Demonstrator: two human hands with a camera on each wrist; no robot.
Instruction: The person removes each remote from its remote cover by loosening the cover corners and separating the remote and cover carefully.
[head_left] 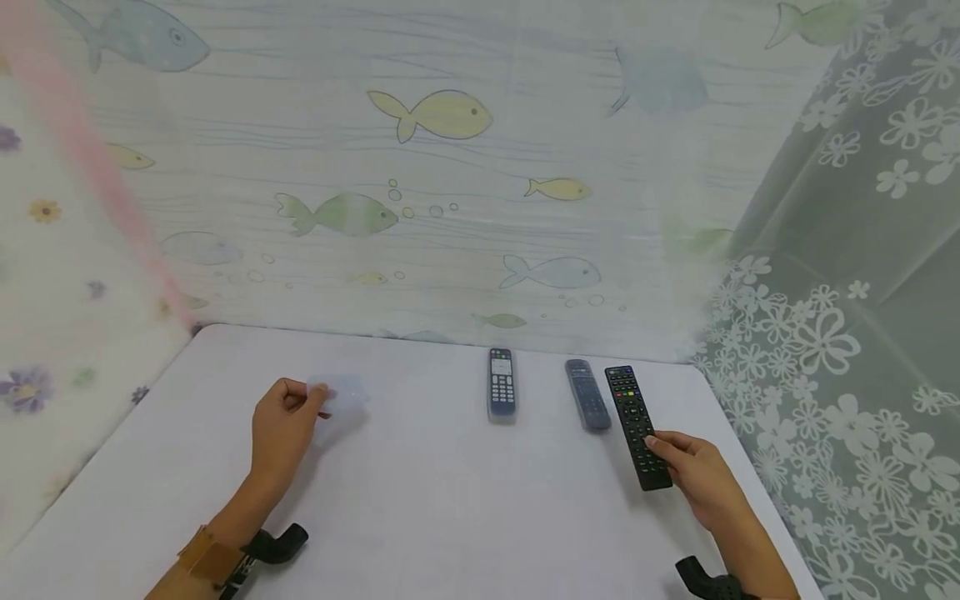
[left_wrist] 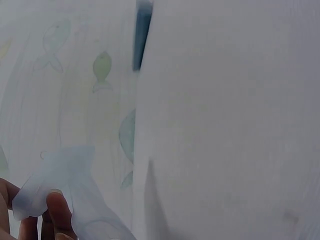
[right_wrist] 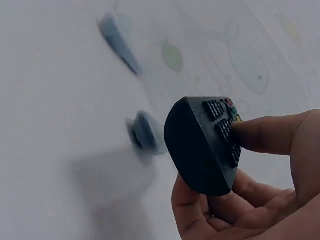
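My left hand [head_left: 288, 425] pinches a thin, see-through plastic sleeve [head_left: 347, 393] above the left part of the table; in the left wrist view the sleeve [left_wrist: 82, 192] looks soft and creased. On the right, my right hand [head_left: 697, 475] holds a black remote control [head_left: 637, 425], thumb on its buttons and fingers beneath. Its blunt end faces the camera in the right wrist view, where the remote [right_wrist: 200, 145] is raised over the table. Just left of it lies a blue-grey remote [head_left: 588, 396], and farther left another remote [head_left: 502, 387] with pale buttons, in a clear cover.
The white table [head_left: 420, 500] ends at a wall covering [head_left: 450, 250] with fish drawings. A grey curtain [head_left: 885, 275] with white flowers hangs along the right edge, and a flowered cloth [head_left: 67, 292] on the left. Each wrist wears a black camera mount [head_left: 277, 546].
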